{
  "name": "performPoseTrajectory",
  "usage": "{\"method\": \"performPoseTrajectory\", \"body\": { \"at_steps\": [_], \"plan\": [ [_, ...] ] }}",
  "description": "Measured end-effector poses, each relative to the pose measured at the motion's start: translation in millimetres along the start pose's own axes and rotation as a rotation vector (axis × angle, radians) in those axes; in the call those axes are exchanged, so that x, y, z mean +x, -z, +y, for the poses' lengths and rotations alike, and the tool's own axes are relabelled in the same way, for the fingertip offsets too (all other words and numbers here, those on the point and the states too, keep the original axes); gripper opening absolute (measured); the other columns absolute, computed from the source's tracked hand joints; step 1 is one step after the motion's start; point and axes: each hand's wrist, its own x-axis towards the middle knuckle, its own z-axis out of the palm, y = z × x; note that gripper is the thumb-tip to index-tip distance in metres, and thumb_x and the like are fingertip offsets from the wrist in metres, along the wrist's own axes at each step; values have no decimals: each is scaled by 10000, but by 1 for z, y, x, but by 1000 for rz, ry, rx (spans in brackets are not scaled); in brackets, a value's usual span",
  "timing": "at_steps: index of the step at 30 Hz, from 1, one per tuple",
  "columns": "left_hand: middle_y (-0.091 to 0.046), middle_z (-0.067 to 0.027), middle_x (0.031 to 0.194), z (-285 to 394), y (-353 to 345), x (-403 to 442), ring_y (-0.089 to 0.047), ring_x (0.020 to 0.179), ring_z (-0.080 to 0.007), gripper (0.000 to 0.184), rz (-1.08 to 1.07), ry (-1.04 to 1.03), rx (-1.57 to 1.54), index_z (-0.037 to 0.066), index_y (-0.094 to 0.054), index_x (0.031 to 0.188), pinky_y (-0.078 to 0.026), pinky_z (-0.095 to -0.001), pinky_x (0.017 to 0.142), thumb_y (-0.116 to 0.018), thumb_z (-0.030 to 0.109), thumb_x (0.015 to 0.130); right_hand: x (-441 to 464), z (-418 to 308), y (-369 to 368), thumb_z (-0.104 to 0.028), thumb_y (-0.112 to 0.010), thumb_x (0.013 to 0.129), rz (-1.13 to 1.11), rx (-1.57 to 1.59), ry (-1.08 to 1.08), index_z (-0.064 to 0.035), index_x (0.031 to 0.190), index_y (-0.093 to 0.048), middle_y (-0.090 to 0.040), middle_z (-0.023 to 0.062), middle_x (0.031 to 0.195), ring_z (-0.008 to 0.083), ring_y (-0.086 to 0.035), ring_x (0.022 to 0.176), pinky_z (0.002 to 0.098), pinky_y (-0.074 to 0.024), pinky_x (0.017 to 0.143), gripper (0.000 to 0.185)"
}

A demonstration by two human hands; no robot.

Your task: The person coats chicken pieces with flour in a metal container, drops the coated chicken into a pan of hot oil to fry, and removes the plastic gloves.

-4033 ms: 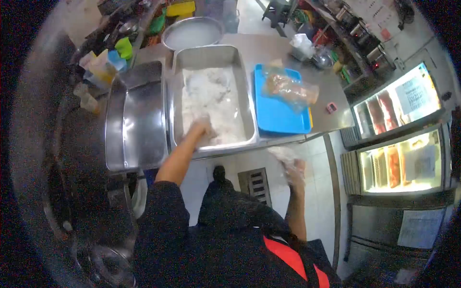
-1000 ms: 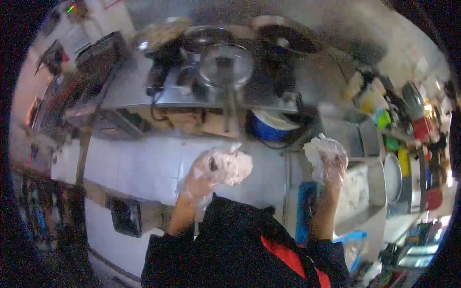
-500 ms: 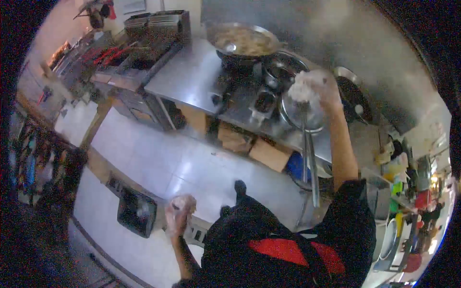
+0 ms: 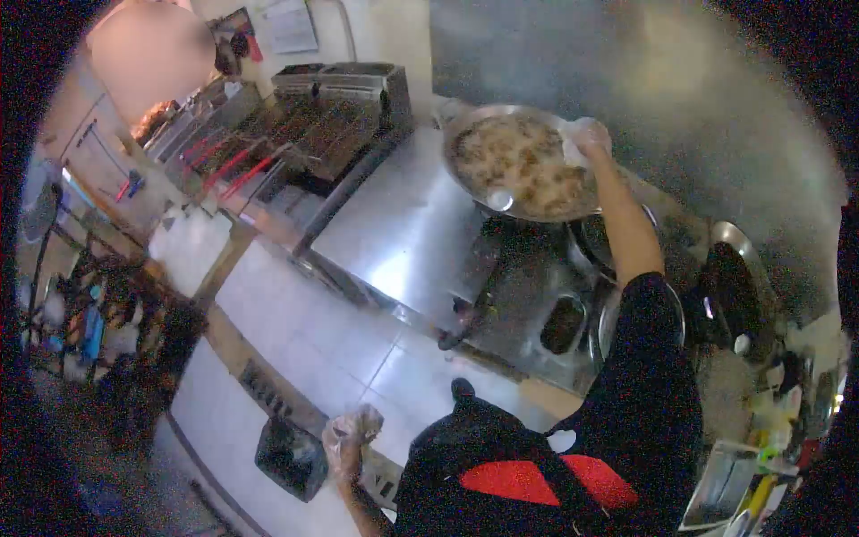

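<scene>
My right hand point(image 4: 594, 137), in a thin clear glove, reaches over the far right rim of a wide wok point(image 4: 456, 170). Its fingers are closed on a white floury lump point(image 4: 574, 152), whose kind I cannot make out. Bubbling oil with many browned pieces point(image 4: 514, 159) fills the wok. My left hand point(image 4: 347, 438) hangs low above the floor, gloved and smeared with a pale coating. Its fingers are curled in, and whatever they hold, if anything, is hidden.
A steel counter point(image 4: 394, 228) runs left of the wok to fryers with red-handled baskets point(image 4: 242, 170). Nearer me are a small metal container point(image 4: 562, 324) and a bowl point(image 4: 676, 313) partly behind my arm. A dark pan point(image 4: 738, 286) stands at the right. A black bin point(image 4: 291, 456) is low left.
My right hand has moved from above the metal bowl to the wok, carrying the white lump. The view has swung right-to-left across the counter. My left hand remains low with fingers curled.
</scene>
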Motion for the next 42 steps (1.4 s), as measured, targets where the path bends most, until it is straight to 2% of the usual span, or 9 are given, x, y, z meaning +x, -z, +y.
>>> {"method": "performPoseTrajectory", "body": {
  "at_steps": [3, 6, 11, 16, 17, 27, 31, 35, 42],
  "plan": [
    [-640, -124, 870, 30, -15, 18, -599, 753, -202, 450, 62, -45, 101, -32, -600, 967, -468, -321, 689, -664, 370, 776, 22, 18, -50, -354, -581, 749, -222, -226, 258, -56, 878, -674, -648, 170, 888, 339, -621, 825, 404, -483, 748, 338],
    [-630, -111, 911, 13, -24, 71, -589, 768, -182, 466, -51, 97, 167, -17, -582, 1016, -462, -295, 697, -675, 368, 769, 24, -1, -49, -292, -577, 751, -431, -333, -92, -76, 879, -670, -652, 127, 943, 290, -607, 919, 376, -469, 812, 268],
    [-587, -106, 1013, 50, -39, 119, -566, 854, -199, 408, -61, -34, 365, 5, -561, 1066, -457, -300, 729, -623, 308, 801, 48, 13, -12, -215, -562, 773, -91, -334, 24, -70, 854, -637, -643, 134, 868, 306, -622, 770, 420, -501, 709, 182],
    [-607, -106, 950, 81, -26, 213, -594, 829, -212, 407, -197, -637, 965, -26, -521, 1123, -483, -310, 713, -633, 193, 799, 23, -93, 218, -224, -517, 807, -287, -285, 283, -69, 977, -636, -632, 129, 1021, 259, -595, 954, 342, -453, 851, 260],
    [-598, -103, 978, 150, -44, 214, -591, 857, -206, 421, -276, -275, 540, -25, -497, 1156, -482, -301, 726, -625, 154, 798, 10, -98, 246, -222, -520, 809, -253, -281, 274, -66, 976, -635, -633, 132, 1017, 257, -597, 948, 342, -453, 850, 256],
    [-575, -160, 1092, 317, -183, 387, -558, 991, -337, 385, -448, -1878, 761, 90, -514, 1180, -436, -405, 899, -569, 188, 812, -206, -146, 373, -202, -549, 829, -90, -196, -23, -34, 964, -625, -642, 154, 975, 236, -617, 892, 347, -458, 841, 228],
    [-585, -138, 1086, 366, -257, 370, -558, 1000, -330, 326, -863, -1595, 634, 93, -600, 1061, -420, -406, 913, -560, 274, 794, -358, -80, 374, -221, -607, 807, 118, -349, -429, -13, 976, -608, -644, 153, 933, 261, -609, 849, 363, -456, 825, 268],
    [-605, -142, 1012, 359, -334, 398, -568, 949, -323, 327, -1012, -1834, 788, 91, -604, 1050, -434, -405, 871, -577, 269, 777, -476, -94, 375, -211, -656, 766, 309, -456, -589, -17, 971, -612, -643, 135, 928, 271, -582, 880, 362, -438, 803, 285],
    [-630, -118, 937, 334, -394, 436, -582, 915, -300, 270, -1502, -1840, 699, 128, -635, 983, -428, -411, 866, -539, 298, 796, -520, -169, 399, -232, -564, 863, -47, -372, -887, -151, 1153, -563, -505, 152, 1202, 310, -461, 1112, 382, -385, 930, 301]
  ]
}}
